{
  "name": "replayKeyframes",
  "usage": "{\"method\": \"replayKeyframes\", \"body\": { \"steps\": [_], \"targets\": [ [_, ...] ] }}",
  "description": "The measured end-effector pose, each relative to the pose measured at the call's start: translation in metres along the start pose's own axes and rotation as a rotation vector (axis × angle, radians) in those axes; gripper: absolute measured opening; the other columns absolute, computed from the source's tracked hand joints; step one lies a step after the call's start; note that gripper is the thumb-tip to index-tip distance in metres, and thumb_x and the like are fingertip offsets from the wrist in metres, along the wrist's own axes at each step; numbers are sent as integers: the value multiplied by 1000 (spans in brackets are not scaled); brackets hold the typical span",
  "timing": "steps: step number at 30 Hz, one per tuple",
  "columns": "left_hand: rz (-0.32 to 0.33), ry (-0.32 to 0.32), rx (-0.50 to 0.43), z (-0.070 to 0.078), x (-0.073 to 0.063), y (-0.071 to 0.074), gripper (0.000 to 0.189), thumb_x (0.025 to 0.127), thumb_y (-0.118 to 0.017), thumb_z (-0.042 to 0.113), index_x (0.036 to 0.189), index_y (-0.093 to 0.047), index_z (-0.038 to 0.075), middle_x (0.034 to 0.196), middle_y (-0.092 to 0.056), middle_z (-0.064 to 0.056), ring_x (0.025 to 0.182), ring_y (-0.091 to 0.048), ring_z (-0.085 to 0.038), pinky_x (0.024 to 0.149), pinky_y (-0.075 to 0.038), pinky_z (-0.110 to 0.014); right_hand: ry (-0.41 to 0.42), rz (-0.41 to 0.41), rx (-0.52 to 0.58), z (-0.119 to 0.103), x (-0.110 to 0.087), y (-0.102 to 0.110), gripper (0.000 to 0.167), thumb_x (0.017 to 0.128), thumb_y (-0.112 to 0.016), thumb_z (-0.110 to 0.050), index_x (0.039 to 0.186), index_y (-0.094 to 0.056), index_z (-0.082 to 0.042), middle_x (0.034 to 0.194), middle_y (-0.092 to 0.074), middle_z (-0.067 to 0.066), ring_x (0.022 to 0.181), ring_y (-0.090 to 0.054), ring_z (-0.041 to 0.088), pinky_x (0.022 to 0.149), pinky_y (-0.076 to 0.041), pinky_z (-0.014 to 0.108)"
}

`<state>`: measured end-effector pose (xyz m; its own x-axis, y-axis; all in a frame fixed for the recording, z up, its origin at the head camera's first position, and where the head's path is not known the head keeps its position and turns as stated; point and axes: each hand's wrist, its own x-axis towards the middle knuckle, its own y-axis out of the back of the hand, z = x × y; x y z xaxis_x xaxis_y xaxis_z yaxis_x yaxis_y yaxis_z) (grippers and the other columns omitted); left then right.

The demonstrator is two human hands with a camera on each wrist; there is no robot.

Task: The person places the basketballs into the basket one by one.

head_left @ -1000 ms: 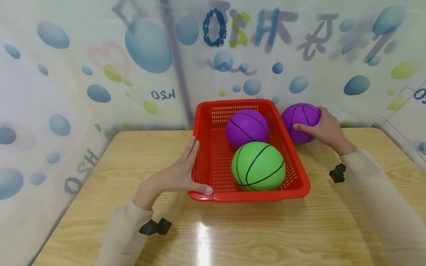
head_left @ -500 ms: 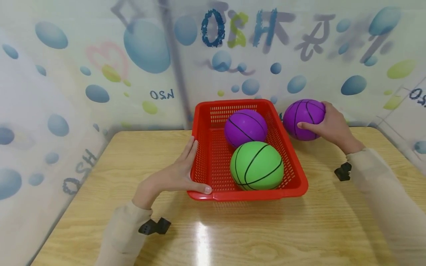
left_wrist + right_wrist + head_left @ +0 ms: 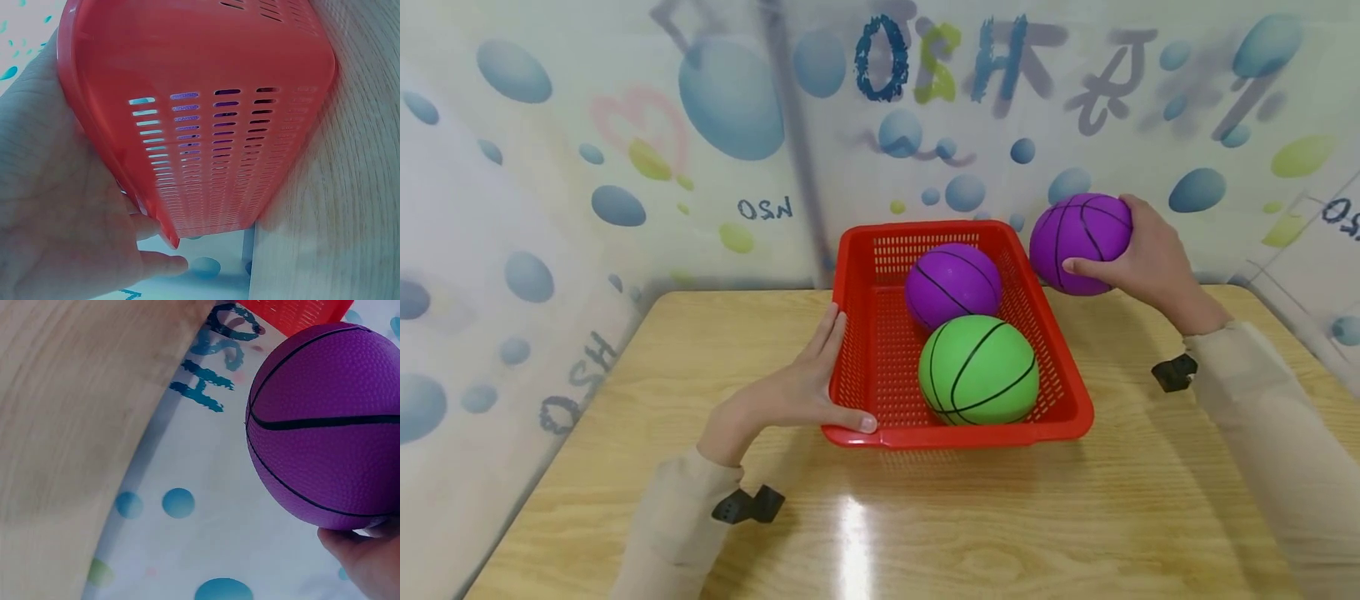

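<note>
In the head view, my right hand (image 3: 1159,262) grips a purple toy basketball (image 3: 1078,246) from its right side, thumb in front. The ball is raised off the table beside the red plastic basket (image 3: 955,438) and overlaps its right rim there. My left hand (image 3: 790,392) rests at the basket's front left corner, fingers straight along the left rim and thumb on the front rim. Inside the basket are a second purple ball (image 3: 951,283) and, nearer me, a green ball (image 3: 977,371). In the right wrist view, the held ball (image 3: 331,425) hides most of the fingers.
The basket stands on a light wooden table (image 3: 737,333). A patterned wall (image 3: 700,167) with blue and green dots rises right behind the table and along its left side. Black wrist devices (image 3: 748,505) hang at both sleeves.
My right hand has lifted the purple ball from the table behind the basket's right side, first slightly right, then up and a little left. The left hand and basket stay in place.
</note>
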<state>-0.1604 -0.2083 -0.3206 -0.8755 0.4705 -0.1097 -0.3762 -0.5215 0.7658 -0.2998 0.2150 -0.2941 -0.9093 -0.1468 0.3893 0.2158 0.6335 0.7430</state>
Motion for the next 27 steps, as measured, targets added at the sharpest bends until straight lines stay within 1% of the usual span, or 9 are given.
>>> {"method": "replayKeyframes", "body": {
  "steps": [3, 10, 21, 27],
  "targets": [
    [1, 0, 2, 0, 1, 0, 131, 65, -76, 57, 147, 15, 11, 150, 27, 1, 139, 7, -24, 105, -26, -47, 17, 22, -3, -6, 2, 4, 87, 72, -77, -36, 136, -32, 4, 124, -46, 27, 103, -47, 47, 77, -42, 66],
    [-11, 15, 4, 0, 1, 1, 131, 65, -76, 57, 147, 16, 12, 150, 27, 2, 139, 7, -23, 106, -26, -46, 9, 46, 26, -23, 1, 11, 93, 73, -77, -36, 143, -26, -3, 135, -40, 23, 112, -44, 47, 80, -40, 66],
    [-1, 3, -8, 0, 0, 0, 131, 65, -77, 57, 147, 14, 10, 151, 26, 1, 139, 7, -24, 105, -27, -47, 75, 40, 58, -54, 3, 10, 91, 70, -80, -36, 141, -31, -4, 131, -44, 21, 109, -47, 42, 78, -43, 64],
    [-6, 6, -21, 0, 1, 0, 132, 64, -77, 56, 147, 15, 11, 150, 28, 2, 139, 8, -22, 104, -28, -46, 116, 31, 66, -70, 1, 8, 95, 68, -82, -36, 142, -30, -6, 132, -44, 20, 109, -48, 41, 78, -44, 63]
  ]
}}
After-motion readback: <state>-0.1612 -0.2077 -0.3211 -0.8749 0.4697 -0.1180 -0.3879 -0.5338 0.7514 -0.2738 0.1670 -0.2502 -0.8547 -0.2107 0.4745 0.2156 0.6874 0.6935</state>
